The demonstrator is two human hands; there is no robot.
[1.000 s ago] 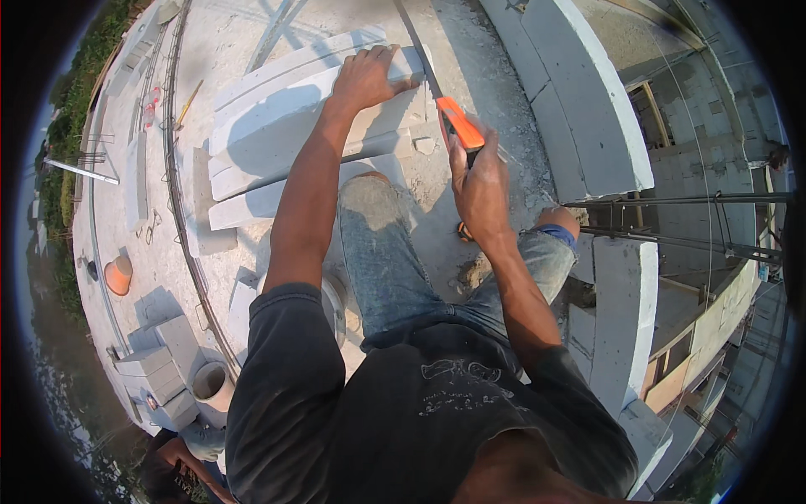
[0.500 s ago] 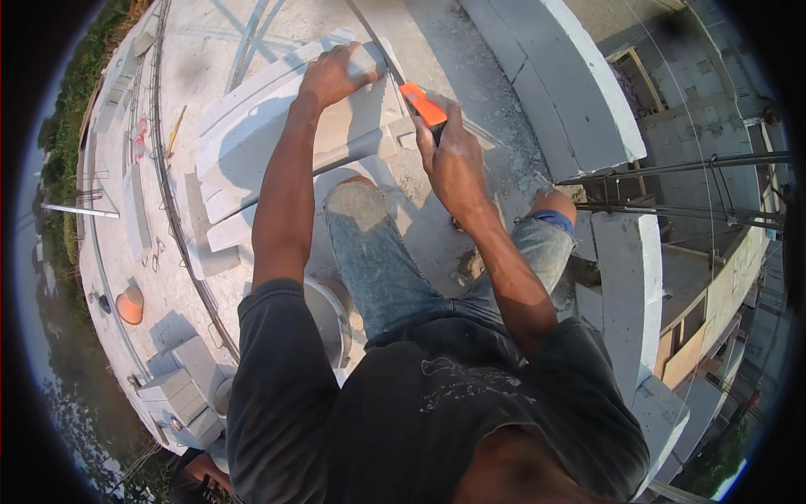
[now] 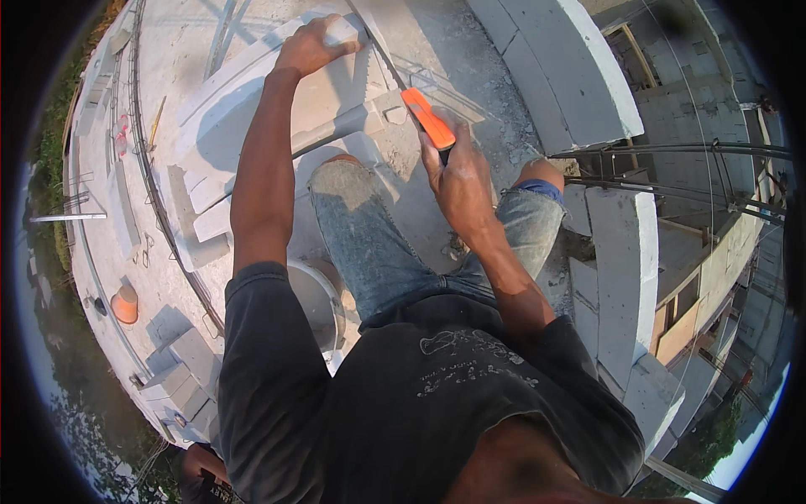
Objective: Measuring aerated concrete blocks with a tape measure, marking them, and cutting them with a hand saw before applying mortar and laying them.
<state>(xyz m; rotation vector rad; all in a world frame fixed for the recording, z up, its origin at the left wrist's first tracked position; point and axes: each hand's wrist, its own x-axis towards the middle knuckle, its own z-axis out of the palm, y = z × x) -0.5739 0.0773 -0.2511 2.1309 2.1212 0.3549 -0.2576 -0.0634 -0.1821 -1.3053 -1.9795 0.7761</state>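
My right hand (image 3: 462,181) is wrapped around the orange and black handle of a handsaw (image 3: 428,119). Its thin blade points away from me, along the right end of a pale lightweight concrete block (image 3: 323,94). How deep the blade sits in the block I cannot tell. My left hand (image 3: 309,49) grips the far right part of that block, thumb toward the blade. More pale slabs (image 3: 210,193) lie under and beside the block, just beyond my left knee.
To the right runs a low wall of pale blocks (image 3: 571,76), with rebar (image 3: 672,151) jutting from a gap. A bucket (image 3: 315,302) stands by my left leg. Farther left are long steel rods (image 3: 164,202), an orange pot (image 3: 124,304) and stacked blocks (image 3: 189,370). Part of another person (image 3: 201,470) shows lower left.
The saw has been drawn back toward me with my right hand. My left hand keeps its hold on the block. The whole view has shifted slightly.
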